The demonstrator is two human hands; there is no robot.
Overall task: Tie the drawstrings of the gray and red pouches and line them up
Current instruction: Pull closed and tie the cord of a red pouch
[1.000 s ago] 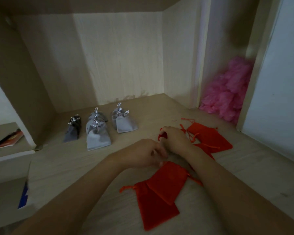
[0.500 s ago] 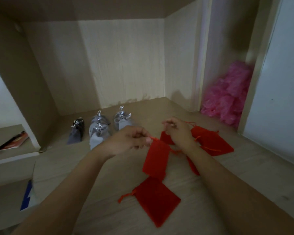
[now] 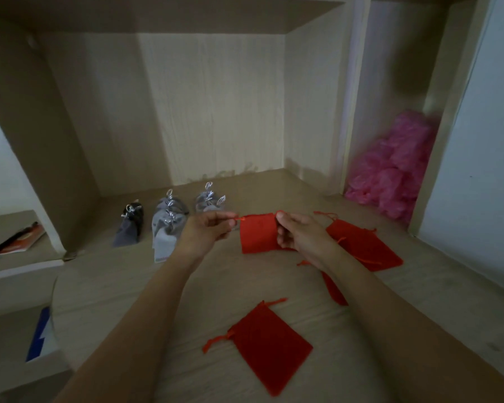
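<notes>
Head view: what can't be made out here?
- Held pouch: its right cord end is hidden in the right hand. The left hand pinches the other drawstring.
- Red pile: count unclear, pouches overlap, partly behind the right hand.
- Gray pouches: knots too small and dim.
- Booklet: cut off by the left edge.

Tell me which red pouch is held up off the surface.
The held red pouch, stretched between the left hand and the right hand; the other red pouches lie flat.

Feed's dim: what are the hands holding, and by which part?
One red pouch: left hand pinches its drawstring, right hand grips its right edge.
</notes>
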